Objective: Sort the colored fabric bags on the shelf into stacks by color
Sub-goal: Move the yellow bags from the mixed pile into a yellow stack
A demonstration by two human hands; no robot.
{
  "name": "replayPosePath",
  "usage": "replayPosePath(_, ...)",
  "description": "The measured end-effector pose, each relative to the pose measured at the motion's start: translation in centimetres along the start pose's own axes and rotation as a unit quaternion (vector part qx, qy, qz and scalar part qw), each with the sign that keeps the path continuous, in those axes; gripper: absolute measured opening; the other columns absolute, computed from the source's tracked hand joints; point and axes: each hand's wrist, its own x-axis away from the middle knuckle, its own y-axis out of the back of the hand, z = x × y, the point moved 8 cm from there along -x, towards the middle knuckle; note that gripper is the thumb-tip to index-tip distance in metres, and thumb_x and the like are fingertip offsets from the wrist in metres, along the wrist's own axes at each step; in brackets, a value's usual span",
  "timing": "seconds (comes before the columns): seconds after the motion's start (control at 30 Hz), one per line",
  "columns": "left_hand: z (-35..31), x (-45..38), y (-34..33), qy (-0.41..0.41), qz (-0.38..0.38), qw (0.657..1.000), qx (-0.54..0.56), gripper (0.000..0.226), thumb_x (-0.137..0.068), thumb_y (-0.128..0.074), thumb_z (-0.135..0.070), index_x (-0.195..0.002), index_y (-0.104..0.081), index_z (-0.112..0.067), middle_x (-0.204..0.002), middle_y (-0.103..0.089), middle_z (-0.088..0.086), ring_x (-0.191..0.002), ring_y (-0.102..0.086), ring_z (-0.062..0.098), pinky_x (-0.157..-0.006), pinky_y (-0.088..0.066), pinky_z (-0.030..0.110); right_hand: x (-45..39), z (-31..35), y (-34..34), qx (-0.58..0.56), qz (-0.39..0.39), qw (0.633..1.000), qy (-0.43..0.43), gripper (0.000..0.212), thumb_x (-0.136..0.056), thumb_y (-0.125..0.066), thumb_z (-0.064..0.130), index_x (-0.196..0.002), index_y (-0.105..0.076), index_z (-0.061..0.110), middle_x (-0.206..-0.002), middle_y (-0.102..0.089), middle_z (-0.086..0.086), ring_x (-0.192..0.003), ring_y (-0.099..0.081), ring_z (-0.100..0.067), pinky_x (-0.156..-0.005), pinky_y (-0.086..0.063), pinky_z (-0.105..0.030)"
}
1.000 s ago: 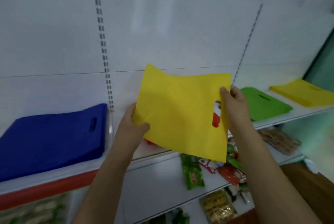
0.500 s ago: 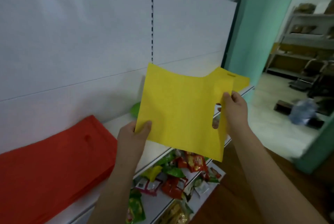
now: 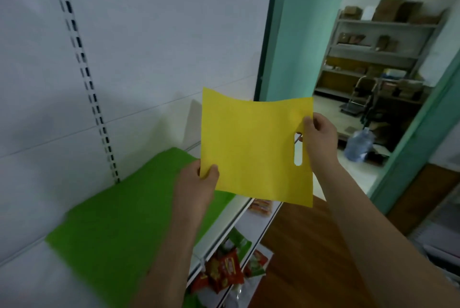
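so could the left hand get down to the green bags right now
Probably not yet: the left hand pinches a corner of the yellow bag. The green bags lie uncovered right under it, so nothing else blocks it.

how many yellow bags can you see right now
1: the yellow bag, held up between the left hand and right hand, above the green stack. Others may lie hidden behind it.

Matt yellow fabric bag; glossy snack packets.
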Motion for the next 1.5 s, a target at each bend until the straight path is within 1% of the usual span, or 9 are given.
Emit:
replayPosePath(0.27, 0.0, -9.2, -11.9, 0.019, -0.017, 1.000, -0.009, 0.009, -0.100, -0.054, -0.025, -0.092, -0.057, -0.025, -0.089, -0.070, 0.005, -0.058, -0.071, 0.017, -0.054, -0.055, 0.037, -17.4, -8.1, -3.9, 0.018, 0.034, 0.999, 0.038, 0.020, -0.099, -0.054, 0.025, -0.105, -0.068, 0.011, -0.094, -0.070, -0.005, -0.074, -0.070, -0.017, -0.059, -0.054, -0.022)
replayPosePath(0.47, 0.0, -14.8, -18.6, 0.106, -0.050, 0.993, -0.002, 0.006, -0.102, -0.051, -0.021, -0.104, -0.055, -0.025, -0.095, -0.069, 0.005, -0.058, -0.072, 0.021, -0.053, -0.055, 0.033, -28.6, -13.9, -11.4, 0.060, 0.147, 0.986, 0.055, 0.015, -0.101, -0.053, 0.025, -0.108, -0.062, 0.016, -0.096, -0.068, -0.008, -0.066, -0.067, -0.016, -0.073, -0.056, -0.034)
replayPosePath(0.57, 1.1, -16.8, -20.5, 0.158, -0.071, 0.985, -0.018, 0.013, -0.101, -0.055, -0.024, -0.111, -0.057, -0.017, -0.098, -0.070, 0.006, -0.059, -0.072, 0.022, -0.054, -0.056, 0.036, -32.5, -16.1, -16.2, 0.102, 0.244, 0.962, 0.064, 0.023, -0.101, -0.050, 0.017, -0.119, -0.062, 0.010, -0.110, -0.067, -0.014, -0.084, -0.068, -0.029, -0.084, -0.055, -0.042)
replayPosePath(0.73, 2.6, -18.3, -22.8, 0.215, -0.037, 0.962, -0.167, 0.043, -0.098, -0.056, -0.042, -0.077, -0.064, -0.005, -0.065, -0.072, 0.006, -0.059, -0.071, 0.016, -0.056, -0.055, 0.027, -35.0, -19.0, -22.0, 0.164, 0.337, 0.922, 0.094, 0.029, -0.099, -0.053, 0.013, -0.125, -0.062, 0.005, -0.121, -0.064, -0.016, -0.107, -0.061, -0.033, -0.097, -0.049, -0.045)
replayPosePath(0.87, 3.2, -18.7, -23.6, 0.233, 0.019, 0.942, -0.242, 0.045, -0.095, -0.058, -0.047, -0.068, -0.066, -0.012, -0.067, -0.073, 0.005, -0.062, -0.069, 0.014, -0.071, -0.058, 0.029, -35.2, -20.9, -24.2, 0.183, 0.351, 0.912, 0.104, 0.028, -0.097, -0.055, 0.013, -0.121, -0.064, 0.002, -0.118, -0.066, -0.019, -0.108, -0.060, -0.034, -0.093, -0.044, -0.037)
replayPosePath(1.07, 3.8, -19.3, -23.2, 0.243, -0.075, 0.937, -0.240, 0.055, -0.089, -0.067, -0.046, -0.130, -0.047, -0.016, -0.120, -0.056, 0.005, -0.106, -0.060, 0.021, -0.081, -0.050, 0.029, -34.5, -21.8, -25.7, 0.203, 0.327, 0.920, 0.070, 0.023, -0.095, -0.055, 0.013, -0.111, -0.065, 0.001, -0.105, -0.068, -0.020, -0.088, -0.061, -0.031, -0.076, -0.047, -0.035)
replayPosePath(1.27, 3.4, -20.1, -24.7, 0.245, -0.069, 0.935, -0.246, 0.073, -0.098, -0.055, -0.043, -0.152, -0.024, -0.006, -0.152, -0.034, 0.010, -0.132, -0.042, 0.023, -0.101, -0.038, 0.027, -32.8, -22.0, -27.2, 0.228, 0.396, 0.888, 0.049, 0.028, -0.097, -0.048, 0.017, -0.116, -0.056, -0.002, -0.110, -0.061, -0.023, -0.089, -0.055, -0.031, -0.071, -0.041, -0.033)
replayPosePath(1.37, 3.2, -19.8, -24.7, 0.228, -0.082, 0.940, -0.240, 0.084, -0.099, -0.051, -0.047, -0.158, -0.006, -0.008, -0.163, -0.018, 0.007, -0.146, -0.027, 0.021, -0.113, -0.027, 0.026, -31.9, -19.1, -26.6, 0.272, 0.310, 0.900, 0.140, 0.033, -0.097, -0.047, 0.022, -0.116, -0.058, -0.003, -0.113, -0.062, -0.027, -0.100, -0.059, -0.043, -0.079, -0.047, -0.043)
replayPosePath(1.5, 1.3, -18.7, -22.6, 0.150, -0.153, 0.946, -0.242, 0.073, -0.098, -0.052, -0.045, -0.157, -0.019, -0.018, -0.159, -0.028, -0.003, -0.142, -0.031, 0.011, -0.108, -0.027, 0.016, -26.8, -12.0, -26.7, 0.159, 0.265, 0.915, 0.259, 0.038, -0.101, -0.043, 0.029, -0.127, -0.059, 0.007, -0.118, -0.066, -0.015, -0.105, -0.060, -0.034, -0.086, -0.050, -0.045)
